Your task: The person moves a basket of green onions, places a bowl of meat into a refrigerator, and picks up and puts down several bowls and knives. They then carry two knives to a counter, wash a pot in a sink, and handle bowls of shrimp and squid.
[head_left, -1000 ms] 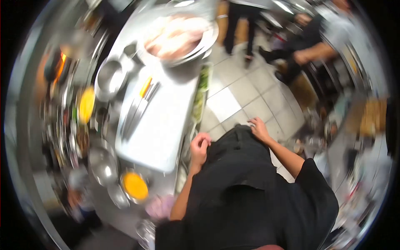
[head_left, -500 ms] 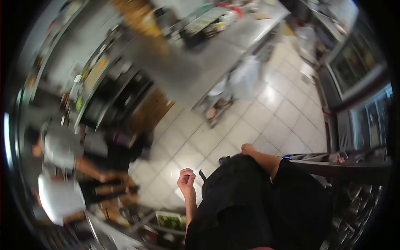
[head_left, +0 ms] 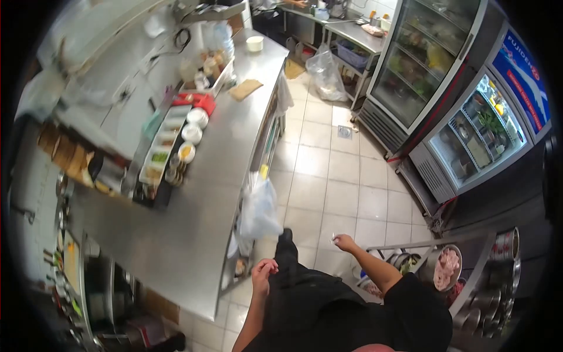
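My left hand (head_left: pixel 265 277) is held out in front of my dark clothing, beside the steel counter's near corner. Its fingers curl in towards the thumb, and I cannot see whether anything is between them. To the right, over the tiled floor, my right hand (head_left: pixel 344 242) is closed in a pinch. A small white thing (head_left: pixel 334 239) shows at its fingertips, too small to name. Neither hand touches the steel counter (head_left: pixel 202 234) or the white plastic bag (head_left: pixel 260 208) hanging at its side.
Tubs of ingredients (head_left: pixel 159 155) and white containers (head_left: pixel 191 134) line the counter. A glass-door fridge (head_left: pixel 419 64) and a lit display fridge (head_left: pixel 478 132) stand at right. Near my right arm, a rack holds a bowl of raw meat (head_left: pixel 447 268). A clear bag (head_left: pixel 325 73) lies farther ahead.
My view has swung right and forward, so the fridges and aisle now show and the two people at left are gone from view. Both hands stay in similar poses.
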Motion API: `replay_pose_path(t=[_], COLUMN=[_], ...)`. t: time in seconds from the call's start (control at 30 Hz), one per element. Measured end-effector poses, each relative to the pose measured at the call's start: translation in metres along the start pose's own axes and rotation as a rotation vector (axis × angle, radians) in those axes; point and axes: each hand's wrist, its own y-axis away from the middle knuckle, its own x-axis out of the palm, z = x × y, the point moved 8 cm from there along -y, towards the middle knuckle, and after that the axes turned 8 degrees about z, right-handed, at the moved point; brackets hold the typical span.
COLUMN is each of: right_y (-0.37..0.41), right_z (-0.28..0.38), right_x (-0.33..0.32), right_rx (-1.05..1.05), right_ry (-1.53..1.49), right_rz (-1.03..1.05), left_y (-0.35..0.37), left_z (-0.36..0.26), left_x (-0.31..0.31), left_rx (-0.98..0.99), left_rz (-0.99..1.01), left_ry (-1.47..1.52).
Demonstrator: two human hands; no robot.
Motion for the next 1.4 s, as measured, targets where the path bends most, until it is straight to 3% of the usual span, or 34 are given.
replay_pose_path(t=[0.03,0.07,0.13,0.3,0.37,0.47,0.5,0.57,0.67,0.73,0.77,0.83,0.87,0.93,0.97,1.0,1.03,1.1,1.2,1.33,1.4], right_y=[-0.004,-0.004,-0.001,0.012,0.003,-0.035,-0.050,-0.087,-0.156,-0.211,-0.238,-0.310,-0.357,-0.445,-0.463,-0.486,-0.518,-0.552,-0.598,-0.652,-0.666], right_z=[-0.030,-0.056,-0.129,-0.147,-0.148,-0.172,-0.174,-0.182,-0.210,-0.244,-0.262,-0.303,-0.323,-0.368,-0.372,-0.345,-0.351,-0.286,-0.247,-0.247,-0.257], right_x=[-0.015,-0.031,-0.039,-0.062,-0.028,0.027,0.029,0.009,-0.061,-0.132,-0.166,-0.239,-0.278,-0.375,-0.458,-0.537,-0.580,-0.691,-0.755,-0.741,-0.713], right_rx=[0.077,0.117,0.517,0.602,0.748,0.795,0.816,0.821,0.767,0.701,0.655,0.465,0.339,0.197,0.440,0.370,0.372,0.257,0.377,0.569,0.575], right_ry=[-0.093,0.030,-0.166,-0.394,-0.695,-0.499,-0.518,-0.521,-0.473,-0.401,-0.350,-0.109,0.079,0.301,-0.210,-0.175,-0.236,-0.238,-0.315,-0.275,-0.342], right_rz=[-0.029,-0.098,-0.049,-0.254,-0.106,-0.033,0.040,0.158,0.273,0.287,0.290,0.304,0.297,0.139,-0.160,-0.337,-0.364,-0.573,-0.591,-0.462,-0.386], left_y=[-0.039,-0.079,-0.163,-0.373,-0.454,-0.540,-0.561,-0.591,-0.611,-0.612,-0.634,-0.679,-0.708,-0.766,-0.792,-0.821,-0.850,-0.911,-1.009,-1.134,-1.200], left_z=[-0.009,-0.022,-0.040,-0.112,-0.104,-0.093,-0.089,-0.070,-0.030,-0.012,-0.012,-0.021,-0.032,-0.054,-0.056,-0.061,-0.066,-0.049,-0.057,-0.085,-0.117], left_x=[0.003,0.007,0.019,0.118,0.154,0.221,0.246,0.274,0.294,0.310,0.317,0.328,0.331,0.338,0.339,0.338,0.337,0.327,0.335,0.382,0.409], left_rx=[-0.027,-0.024,-0.071,-0.033,-0.067,-0.045,0.015,0.013,-0.103,-0.379,-0.381,-0.158,-0.300,-0.231,-0.233,-0.225,-0.218,-0.239,-0.278,-0.237,-0.081], left_rz=[0.028,0.062,0.074,0.451,0.583,0.761,0.802,0.842,0.962,1.161,1.149,1.058,0.952,0.807,0.810,0.755,0.703,0.689,0.767,0.907,0.883], left_ry=[0.018,0.010,-0.122,-0.498,-0.625,-0.928,-1.107,-1.192,-1.260,-1.033,-1.020,-0.961,-0.969,-1.058,-1.046,-0.992,-0.941,-0.880,-0.935,-1.131,-1.269])
